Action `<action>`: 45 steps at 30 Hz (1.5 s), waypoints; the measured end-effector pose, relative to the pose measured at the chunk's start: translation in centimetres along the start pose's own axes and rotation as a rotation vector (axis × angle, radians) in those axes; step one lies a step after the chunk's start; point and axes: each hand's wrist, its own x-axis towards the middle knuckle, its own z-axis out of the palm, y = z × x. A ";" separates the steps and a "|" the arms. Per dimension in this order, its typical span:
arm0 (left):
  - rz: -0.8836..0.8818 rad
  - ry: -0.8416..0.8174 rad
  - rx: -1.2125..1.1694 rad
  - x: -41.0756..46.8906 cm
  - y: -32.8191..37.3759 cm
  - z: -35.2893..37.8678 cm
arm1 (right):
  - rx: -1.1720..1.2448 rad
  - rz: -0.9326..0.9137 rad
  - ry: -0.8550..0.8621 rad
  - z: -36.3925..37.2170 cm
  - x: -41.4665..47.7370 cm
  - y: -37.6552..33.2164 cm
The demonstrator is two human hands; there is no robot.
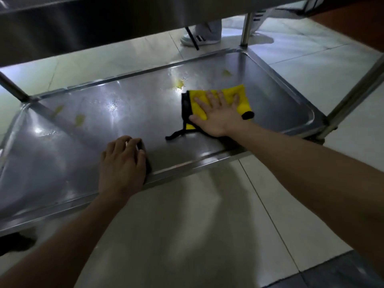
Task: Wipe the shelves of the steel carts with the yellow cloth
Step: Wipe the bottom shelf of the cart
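Note:
The steel cart's bottom shelf (128, 113) is a shallow tray with a raised rim, low above the tiled floor. A yellow cloth (242, 98) with black edging lies flat on its right half. My right hand (218, 113) presses down on the cloth, palm flat and fingers spread. My left hand (122, 163) rests on the shelf's near rim with its fingers curled over the edge. Yellow smears (179, 84) dot the steel just left of and behind the cloth, and more yellow smears (80, 119) sit on the left half.
The shelf above (83, 23) overhangs the far side. Cart posts (246, 28) stand at the corners. Beyond the cart a person's white shoe (199, 39) stands on the tiles, beside a thin black rod. A dark wheel (14, 244) sits at lower left.

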 end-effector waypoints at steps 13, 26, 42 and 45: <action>0.019 -0.013 -0.016 0.0 0.1 -0.7 | 0.031 -0.051 0.041 -1.0 -5.2 10.6; -0.033 0.057 -0.032 -0.1 0.3 0.1 | -0.044 -0.044 -0.041 0.6 -10.1 2.0; -0.017 0.072 -0.061 0.1 -0.5 1.1 | 0.021 0.133 -0.014 -2.0 -6.6 14.3; -0.034 0.066 -0.059 -0.1 -0.1 1.1 | 0.032 0.263 0.028 -1.2 -4.9 14.8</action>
